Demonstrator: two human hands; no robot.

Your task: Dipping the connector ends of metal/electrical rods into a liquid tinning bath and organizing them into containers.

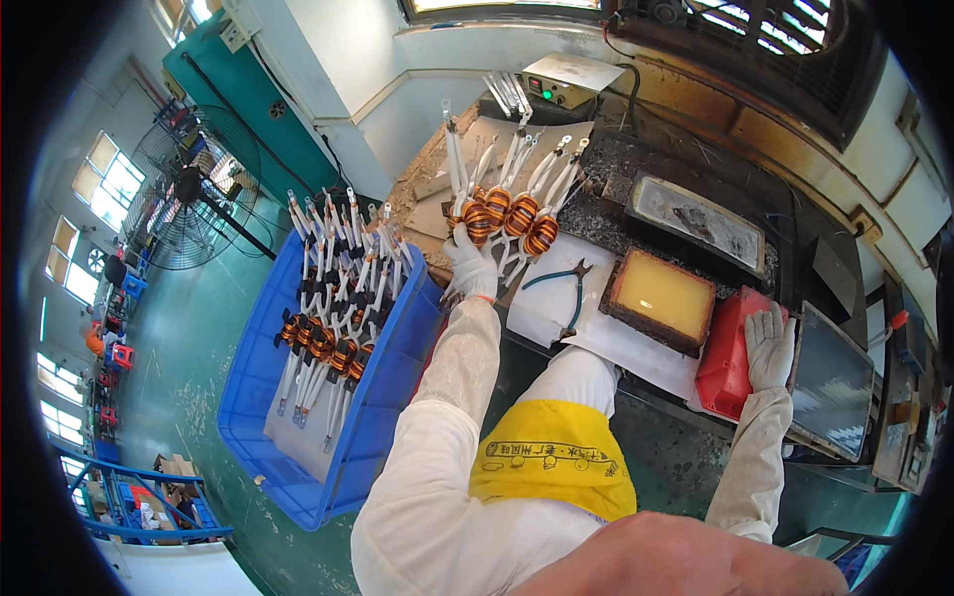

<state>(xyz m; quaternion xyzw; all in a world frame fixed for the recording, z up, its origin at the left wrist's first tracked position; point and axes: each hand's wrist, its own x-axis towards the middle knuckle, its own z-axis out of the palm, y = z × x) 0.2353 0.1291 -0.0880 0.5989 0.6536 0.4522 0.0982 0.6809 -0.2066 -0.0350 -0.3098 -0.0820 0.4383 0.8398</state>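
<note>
Left hand (469, 266) grips a coil row (502, 214); blue crate (298, 477) holds more; right hand (770, 343) lies flat.

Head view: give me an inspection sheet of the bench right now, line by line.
Surface: dark, stained workbench with white paper sheets under the tools.
Job's things: row of orange-wound coils with white-sleeved leads, gripped in the gloved left hand; more coils lie in the blue crate.
Clutter: blue-handled pliers, tray of yellow liquid, grey tray, red box.
Hands: left hand closed on the coil row; gloved right hand rests flat on the red box, fingers spread.
Cables: black cable at the small control box.
Surroundings: standing fan, green floor, windows at left.
</note>
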